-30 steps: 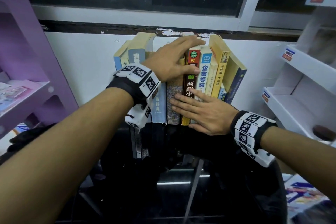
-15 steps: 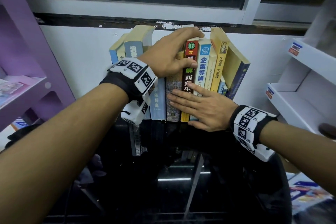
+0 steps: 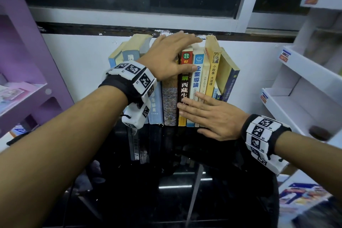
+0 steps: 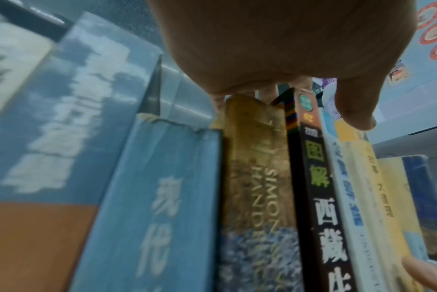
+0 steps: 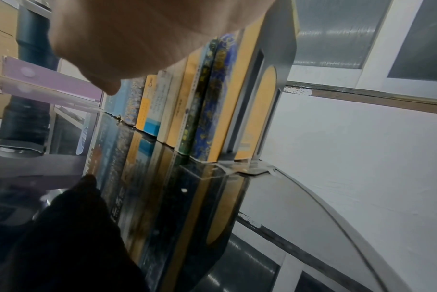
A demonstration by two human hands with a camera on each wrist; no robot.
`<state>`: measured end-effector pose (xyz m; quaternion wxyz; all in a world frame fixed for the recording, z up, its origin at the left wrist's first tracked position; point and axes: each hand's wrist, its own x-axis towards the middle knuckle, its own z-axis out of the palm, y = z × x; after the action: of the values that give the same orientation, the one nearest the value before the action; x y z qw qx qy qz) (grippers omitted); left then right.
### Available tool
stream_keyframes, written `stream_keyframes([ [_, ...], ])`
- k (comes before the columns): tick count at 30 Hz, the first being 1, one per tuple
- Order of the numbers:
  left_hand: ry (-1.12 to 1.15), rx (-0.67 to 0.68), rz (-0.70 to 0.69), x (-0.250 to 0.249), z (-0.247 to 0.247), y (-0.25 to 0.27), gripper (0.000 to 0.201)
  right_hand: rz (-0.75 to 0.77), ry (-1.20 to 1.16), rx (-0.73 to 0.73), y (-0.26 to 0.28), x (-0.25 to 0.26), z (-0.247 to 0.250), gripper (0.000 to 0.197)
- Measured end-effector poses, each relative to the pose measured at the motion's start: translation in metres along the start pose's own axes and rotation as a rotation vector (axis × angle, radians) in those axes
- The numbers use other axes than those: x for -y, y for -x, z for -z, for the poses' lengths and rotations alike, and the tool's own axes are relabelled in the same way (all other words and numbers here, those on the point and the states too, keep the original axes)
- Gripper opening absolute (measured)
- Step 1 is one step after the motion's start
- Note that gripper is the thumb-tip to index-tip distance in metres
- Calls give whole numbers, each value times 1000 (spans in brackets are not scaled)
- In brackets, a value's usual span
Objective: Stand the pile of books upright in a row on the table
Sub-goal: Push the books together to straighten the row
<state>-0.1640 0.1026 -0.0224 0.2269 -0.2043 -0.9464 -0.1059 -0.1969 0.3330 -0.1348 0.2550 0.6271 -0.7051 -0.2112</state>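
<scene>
Here the books point(image 3: 185, 87) stand upright in a row at the far edge of the dark glossy surface point(image 3: 166, 200), backs to the white wall point(image 3: 77, 57), spines facing the person. The left hand point(image 3: 170, 59) lies over the tops of the middle books, fingers stretched out across them and thumb pressing the spine of the black book point(image 3: 184, 89); nothing is pinched. The right hand point(image 3: 212, 116) lies flat with fingers straight and spread, pressing the lower spines of the black book, the blue-and-white book point(image 3: 196, 79) and the yellow book point(image 3: 211, 77). At the right end of the row a dark blue book point(image 3: 229, 83) leans left against its neighbours, and in the right wrist view a grey bookend point(image 5: 269, 83) stands just beside it on the surface. A purple shelf point(image 3: 27, 72) stands at the left, a white rack point(image 3: 305, 83) at the right.
</scene>
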Motion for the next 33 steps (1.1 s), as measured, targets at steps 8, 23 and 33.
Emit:
stream_keyframes([
  [8, -89, 60, -118, -37, 0, -29, 71, 6, -9, 21, 10, -5, -5, 72],
  [23, -276, -25, -86, -30, -9, -31, 77, 15, 24, -1, -1, -10, -24, 76],
  [33, -336, -24, -75, -33, -9, -35, 76, 28, 46, 6, -1, -17, -26, 77],
])
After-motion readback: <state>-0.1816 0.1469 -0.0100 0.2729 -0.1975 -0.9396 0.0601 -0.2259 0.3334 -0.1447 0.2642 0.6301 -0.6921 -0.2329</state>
